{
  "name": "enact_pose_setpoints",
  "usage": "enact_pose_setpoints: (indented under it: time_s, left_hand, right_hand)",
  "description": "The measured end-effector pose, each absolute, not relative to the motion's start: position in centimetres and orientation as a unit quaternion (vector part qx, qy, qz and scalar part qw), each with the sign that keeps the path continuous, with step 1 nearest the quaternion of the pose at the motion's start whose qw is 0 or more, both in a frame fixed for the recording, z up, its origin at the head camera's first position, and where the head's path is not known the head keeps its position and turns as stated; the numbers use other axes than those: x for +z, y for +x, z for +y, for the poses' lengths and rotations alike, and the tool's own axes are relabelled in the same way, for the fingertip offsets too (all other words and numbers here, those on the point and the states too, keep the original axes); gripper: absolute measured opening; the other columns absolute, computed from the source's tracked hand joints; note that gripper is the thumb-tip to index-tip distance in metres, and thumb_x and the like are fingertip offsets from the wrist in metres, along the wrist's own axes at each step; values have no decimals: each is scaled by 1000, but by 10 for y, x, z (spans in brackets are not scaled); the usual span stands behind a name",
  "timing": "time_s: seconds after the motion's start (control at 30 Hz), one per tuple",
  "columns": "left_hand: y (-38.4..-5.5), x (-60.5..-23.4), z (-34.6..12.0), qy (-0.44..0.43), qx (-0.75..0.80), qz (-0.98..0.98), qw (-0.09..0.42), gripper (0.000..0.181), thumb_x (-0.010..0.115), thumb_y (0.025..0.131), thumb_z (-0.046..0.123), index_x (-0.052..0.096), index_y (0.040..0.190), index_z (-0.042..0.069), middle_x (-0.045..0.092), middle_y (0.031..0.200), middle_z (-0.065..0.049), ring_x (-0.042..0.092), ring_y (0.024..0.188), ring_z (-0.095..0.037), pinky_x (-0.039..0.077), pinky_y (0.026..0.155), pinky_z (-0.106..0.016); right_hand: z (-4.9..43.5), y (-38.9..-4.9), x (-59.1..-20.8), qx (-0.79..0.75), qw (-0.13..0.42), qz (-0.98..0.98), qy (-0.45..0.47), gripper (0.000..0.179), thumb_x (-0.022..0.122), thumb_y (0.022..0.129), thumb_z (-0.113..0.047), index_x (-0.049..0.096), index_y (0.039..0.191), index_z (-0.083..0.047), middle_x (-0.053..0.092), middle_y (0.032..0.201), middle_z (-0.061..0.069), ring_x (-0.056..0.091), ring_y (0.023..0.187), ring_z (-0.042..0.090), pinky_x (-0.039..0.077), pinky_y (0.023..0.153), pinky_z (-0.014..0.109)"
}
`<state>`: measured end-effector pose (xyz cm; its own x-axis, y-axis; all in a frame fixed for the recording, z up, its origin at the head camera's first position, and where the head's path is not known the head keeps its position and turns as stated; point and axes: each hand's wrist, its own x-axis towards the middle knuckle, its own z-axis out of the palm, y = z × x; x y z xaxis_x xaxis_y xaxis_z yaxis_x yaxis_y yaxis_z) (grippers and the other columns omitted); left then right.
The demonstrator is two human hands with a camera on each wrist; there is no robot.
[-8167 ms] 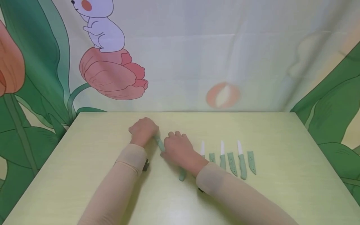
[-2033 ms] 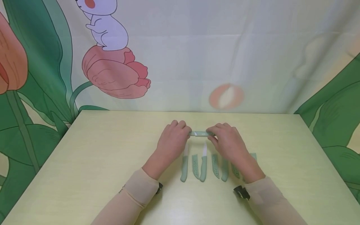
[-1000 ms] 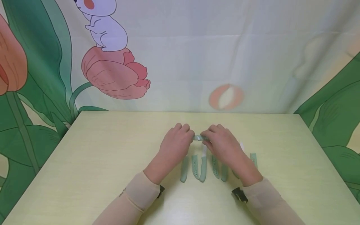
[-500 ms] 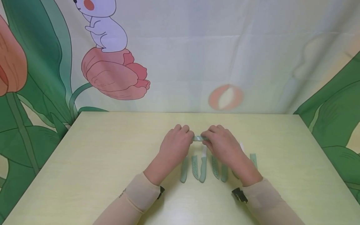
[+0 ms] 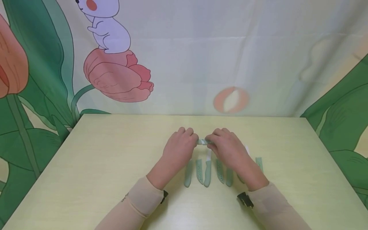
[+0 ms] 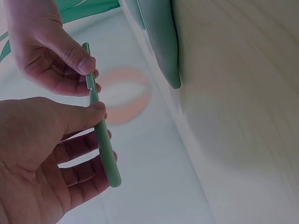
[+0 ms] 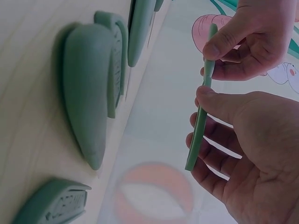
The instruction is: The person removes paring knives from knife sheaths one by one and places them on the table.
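In the head view my left hand (image 5: 178, 147) and right hand (image 5: 228, 148) meet above the middle of the table. My left hand pinches the green handle of a small knife (image 6: 107, 156) between thumb and fingers. The matching green sheath (image 7: 198, 128) is gripped by my right hand, covering most of the blade. Handle and sheath lie in one line, with a narrow pale strip showing between them in the head view. Below the hands, a green-handled knife (image 5: 207, 172) with a white blade lies beside a loose sheath (image 5: 199, 172).
Another knife (image 5: 188, 175) lies left, its blade hidden by my left hand. Further right are a sheath (image 5: 219, 172), a knife handle (image 5: 229, 177), a white blade tip (image 5: 247, 149) and a sheath (image 5: 259, 163), partly behind my right arm. A printed curtain (image 5: 184, 64) hangs behind the table.
From the far left of the table, both hands have come to the middle. Over the last two seconds they have drawn slightly closer together and lower; in the last half second they barely move.
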<state>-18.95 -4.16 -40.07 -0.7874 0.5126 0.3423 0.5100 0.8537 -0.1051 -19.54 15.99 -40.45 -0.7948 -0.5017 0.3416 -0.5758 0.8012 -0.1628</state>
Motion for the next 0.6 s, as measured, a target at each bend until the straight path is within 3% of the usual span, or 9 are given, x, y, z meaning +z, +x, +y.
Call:
enact_pose_setpoints:
  time_s: [0.6]
  left_hand:
    - [-188,-401,-40,-265,9,-947,181,8,81,93,6,73,94,9,52,80,-1,42,71,-18,39,59,-24]
  right_hand:
    - [162,-196,-404,131,146,-938,284,25,84,93,-13,79,117,-10,72,106,3,61,91,25,52,75,37]
